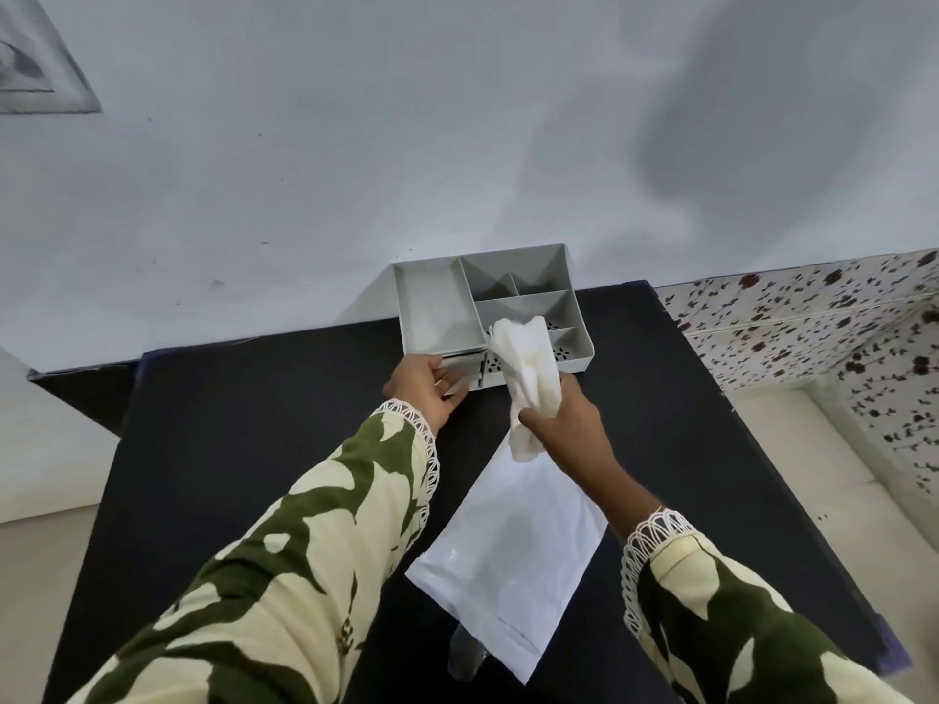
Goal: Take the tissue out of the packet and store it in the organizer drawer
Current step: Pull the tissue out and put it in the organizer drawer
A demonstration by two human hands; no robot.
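- The right hand (564, 419) clenches a crumpled white tissue wad (526, 370)
- The left hand (424, 386) pinches the grey plastic organizer's small drawer (460, 370); loose tissue may snag its edge

The tissue (526, 368) is a white, crumpled bunch, held upright above the organizer's near right corner. The packet (513, 546) is a flat white pouch lying on the table near the person, angled with its far end toward the organizer. The organizer (482, 312) is a grey tray with several open compartments at the table's far edge; its drawer (460, 376) sticks out slightly from the near side.
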